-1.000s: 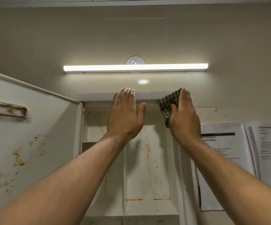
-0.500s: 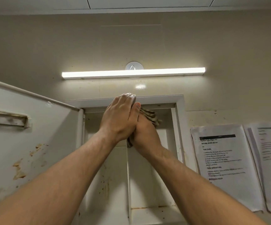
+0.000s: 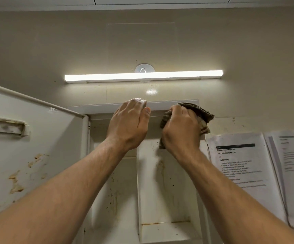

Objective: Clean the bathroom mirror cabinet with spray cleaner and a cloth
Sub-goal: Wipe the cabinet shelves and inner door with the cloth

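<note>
We're gripping the cloth (image 3: 202, 111) in our right hand (image 3: 181, 129), left hand (image 3: 128, 125) flat on the cabinet (image 3: 98, 108) top; lean harder, it might shift.

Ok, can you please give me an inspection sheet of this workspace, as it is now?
Surface: cabinet open, with rust-coloured stains and dark specks inside; door swung to the left, also stained.
Job's things: cloth bunched at the cabinet's top right corner; spray cleaner not in view.
Clutter: nothing seen.
Hands: left hand rests on the cabinet's top edge; right hand grips the cloth.
Cables: nothing seen.
Surroundings: light bar lit on the wall above; printed sheets on the wall at the right.
</note>
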The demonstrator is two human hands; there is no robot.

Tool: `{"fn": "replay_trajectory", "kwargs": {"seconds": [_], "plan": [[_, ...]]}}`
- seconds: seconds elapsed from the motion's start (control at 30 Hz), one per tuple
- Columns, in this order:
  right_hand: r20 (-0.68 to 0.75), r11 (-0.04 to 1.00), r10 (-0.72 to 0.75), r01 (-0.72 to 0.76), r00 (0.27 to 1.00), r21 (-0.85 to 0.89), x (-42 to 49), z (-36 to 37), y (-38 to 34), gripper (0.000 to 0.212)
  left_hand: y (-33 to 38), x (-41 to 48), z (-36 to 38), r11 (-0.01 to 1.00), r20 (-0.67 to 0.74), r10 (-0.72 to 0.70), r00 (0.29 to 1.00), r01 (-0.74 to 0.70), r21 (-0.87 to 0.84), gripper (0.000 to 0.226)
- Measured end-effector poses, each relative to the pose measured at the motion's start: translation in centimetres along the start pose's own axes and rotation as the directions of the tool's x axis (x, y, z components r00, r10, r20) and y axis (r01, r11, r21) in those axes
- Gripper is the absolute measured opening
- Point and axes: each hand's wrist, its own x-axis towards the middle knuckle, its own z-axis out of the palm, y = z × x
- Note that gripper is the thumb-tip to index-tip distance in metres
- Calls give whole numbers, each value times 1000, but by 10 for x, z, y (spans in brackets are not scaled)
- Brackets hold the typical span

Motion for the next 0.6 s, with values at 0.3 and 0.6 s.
{"fn": "replay_trajectory", "kwargs": {"seconds": [0.3, 0.6], "plan": [[313, 896, -426, 444, 849, 15, -8, -11, 36, 7, 4, -1, 0, 1000, -9, -3, 1000, 3, -11, 65], [-93, 956, -42, 67, 995, 286, 11, -54, 73, 23, 19, -3, 20, 998, -122, -61, 991, 57, -36, 53]]}}
